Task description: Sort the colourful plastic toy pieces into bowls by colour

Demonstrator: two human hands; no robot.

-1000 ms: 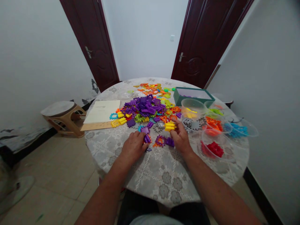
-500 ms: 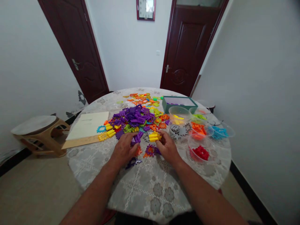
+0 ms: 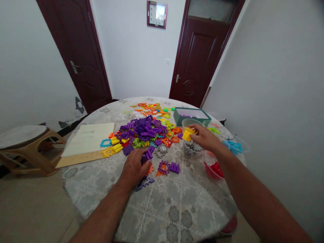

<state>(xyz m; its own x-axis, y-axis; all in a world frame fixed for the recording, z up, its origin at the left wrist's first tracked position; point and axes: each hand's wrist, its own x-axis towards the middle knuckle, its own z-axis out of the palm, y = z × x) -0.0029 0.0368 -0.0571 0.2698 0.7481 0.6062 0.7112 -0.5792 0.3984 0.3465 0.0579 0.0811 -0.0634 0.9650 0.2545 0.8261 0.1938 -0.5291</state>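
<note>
Yellow piece (image 3: 187,134): up off the tablecloth, at about 9 o'clock from the right hand (12 being straight away from the wearer). Ribbed side kinda faces the camera, but I honestly can't make out a long axis.

Right hand (image 3: 204,136): way nearer of the two, since it's the one holding the piece. Thumb and fingers are pinched on its 3 o'clock edge, so the rest pokes out toward 9.

Clear tub (image 3: 186,122): this is the relation that matters, I reckon. The piece overlaps it in the view, with the tub's far rim toward 12. Can't tell if the piece is over the opening or just in front of the wall.

Grey pieces (image 3: 193,146): in a container around 5 to 6 o'clock from the yellow piece, so pretty near.

Red pieces (image 3: 217,168): between 4 and 5, also in a container; blue pieces (image 3: 233,147) out past 3.

Green box (image 3: 177,120): toward 12, just beyond the tub.

Purple heap (image 3: 143,130): over at 9, well apart from the piece.

Left hand (image 3: 135,166): down at 8, fingers curled by a purple ribbed piece (image 3: 149,153). Touching, looks like, but can't say if they're gripping.
</note>
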